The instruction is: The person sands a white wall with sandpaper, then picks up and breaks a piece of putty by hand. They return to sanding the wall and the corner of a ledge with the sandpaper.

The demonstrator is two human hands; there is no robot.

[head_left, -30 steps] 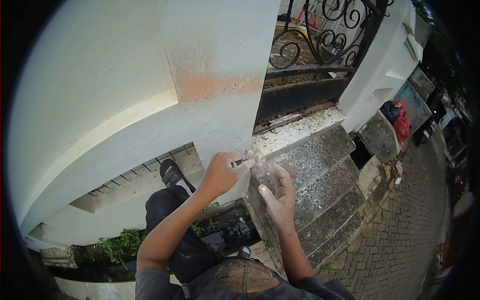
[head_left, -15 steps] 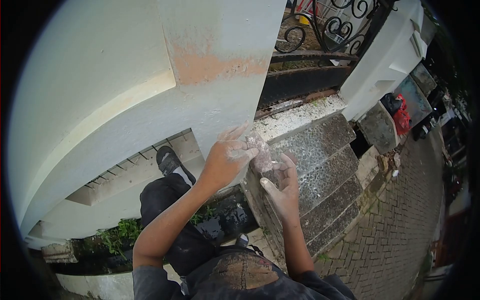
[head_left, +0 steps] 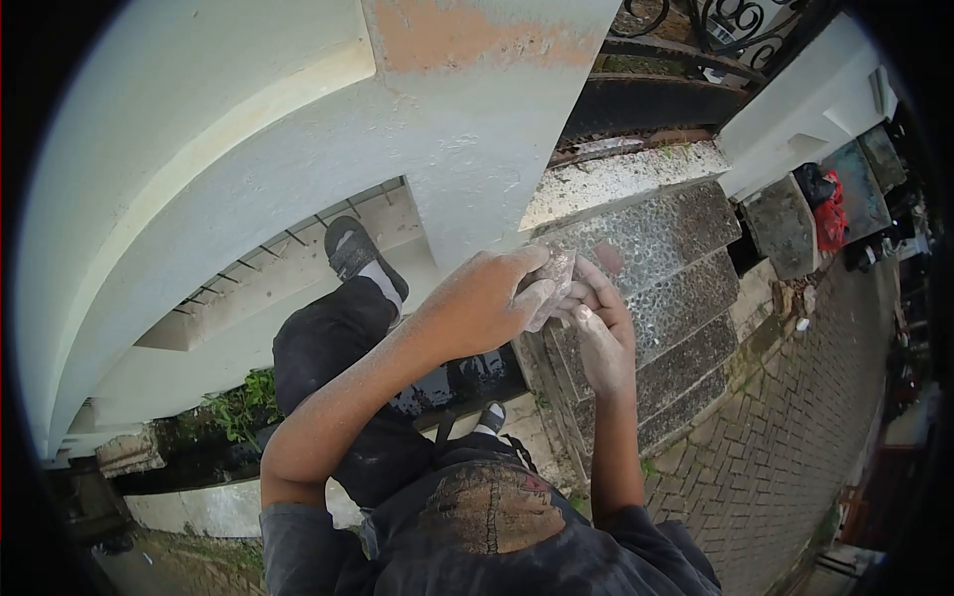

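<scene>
My left hand (head_left: 492, 303), dusted with white powder, grips a crumpled, whitish-brown piece of sandpaper-like material (head_left: 553, 284) in front of the wall. Beside it, my right hand (head_left: 602, 328) has its powdery fingers pressed against the right edge of the same piece. Both hands meet above the pebbled steps. The pale wall (head_left: 457, 139) rises beyond them, with a worn orange-brown patch (head_left: 477, 40) near its top.
Pebbled steps (head_left: 676, 288) descend at the right toward a brick-paved road (head_left: 765, 437). A dark iron gate (head_left: 656, 104) stands above them. My shoe (head_left: 350, 248) rests on a ledge, near a dark water channel (head_left: 457, 382) and green plants (head_left: 243, 407). A red bag (head_left: 830, 214) lies farther right.
My hands have come closer together. My right fingers, apart from the piece before, now touch it. The view has shifted, so the wall and gate appear higher.
</scene>
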